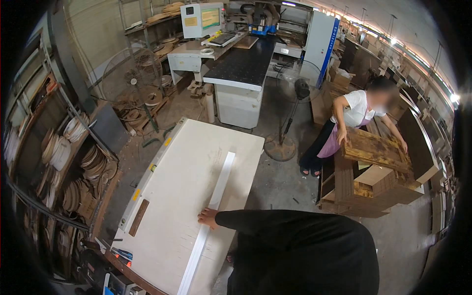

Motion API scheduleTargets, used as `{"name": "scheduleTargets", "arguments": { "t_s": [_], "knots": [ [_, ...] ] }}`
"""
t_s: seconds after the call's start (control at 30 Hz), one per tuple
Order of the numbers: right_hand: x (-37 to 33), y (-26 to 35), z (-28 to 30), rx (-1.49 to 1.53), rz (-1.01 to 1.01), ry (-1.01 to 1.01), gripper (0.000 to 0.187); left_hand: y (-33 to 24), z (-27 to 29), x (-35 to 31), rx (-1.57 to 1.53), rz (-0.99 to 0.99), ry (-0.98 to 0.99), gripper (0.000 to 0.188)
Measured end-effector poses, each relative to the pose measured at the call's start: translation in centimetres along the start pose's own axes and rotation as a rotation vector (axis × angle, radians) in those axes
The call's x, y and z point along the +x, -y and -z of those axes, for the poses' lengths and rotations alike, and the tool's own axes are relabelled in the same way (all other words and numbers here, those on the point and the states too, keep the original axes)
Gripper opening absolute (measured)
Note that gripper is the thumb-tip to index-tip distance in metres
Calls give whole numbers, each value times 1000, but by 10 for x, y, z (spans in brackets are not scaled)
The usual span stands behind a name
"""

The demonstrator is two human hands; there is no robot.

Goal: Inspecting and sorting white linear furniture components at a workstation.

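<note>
My right hand (208, 218), in a black sleeve (300, 246), reaches in from the right. Its fingers are closed over a long, narrow white strip (222, 181). The strip lies lengthwise on a pale worktable (167, 196), running from the near edge toward the far right corner. My left hand does not show. Beside the table, under the sleeve, a small skin-coloured shape (229, 257) peeks out, too little of it to name. A short brown wooden strip (139, 218) rests near the table's left edge, next to a long level (153, 167).
At the right, a person (361, 113) handles a brown panel (378, 152) on stacked boards. Two fans (132, 81) stand beyond the table, before a machine with a black bed (246, 61). Left shelves hold coiled edging rolls (61, 152). Hand tools (123, 254) lie at the near-left corner.
</note>
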State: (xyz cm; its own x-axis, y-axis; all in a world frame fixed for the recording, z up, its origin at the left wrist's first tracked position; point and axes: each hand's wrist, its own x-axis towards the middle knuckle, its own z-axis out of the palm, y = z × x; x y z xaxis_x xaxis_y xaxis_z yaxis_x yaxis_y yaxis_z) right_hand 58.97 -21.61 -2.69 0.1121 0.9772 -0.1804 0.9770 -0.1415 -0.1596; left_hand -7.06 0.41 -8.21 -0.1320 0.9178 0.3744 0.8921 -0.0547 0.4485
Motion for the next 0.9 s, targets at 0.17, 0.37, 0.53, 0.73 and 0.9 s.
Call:
{"name": "scheduleTargets", "arguments": {
  "t_s": [0.17, 0.37, 0.53, 0.73, 0.9],
  "knots": [
    [-1, 0, 3, -8, 1, -3, 67, 2, -2, 1, 25, -14, -23, 61],
    [3, 9, 13, 40, 20, 10, 63, 11, 11, 0, 74, -127, -62, 61],
    [-10, -6, 7, 26, -30, -4, 59, -87, 26, -12, 380, -52, -103, 62],
    [-4, 3, 6, 30, 13, -80, 58, -167, 2, -69, 409, -732, -74, 47],
    [-4, 2, 6, 40, 2, -69, 61, -269, -21, -136, 161, -738, 374, 92]
  ]
}}
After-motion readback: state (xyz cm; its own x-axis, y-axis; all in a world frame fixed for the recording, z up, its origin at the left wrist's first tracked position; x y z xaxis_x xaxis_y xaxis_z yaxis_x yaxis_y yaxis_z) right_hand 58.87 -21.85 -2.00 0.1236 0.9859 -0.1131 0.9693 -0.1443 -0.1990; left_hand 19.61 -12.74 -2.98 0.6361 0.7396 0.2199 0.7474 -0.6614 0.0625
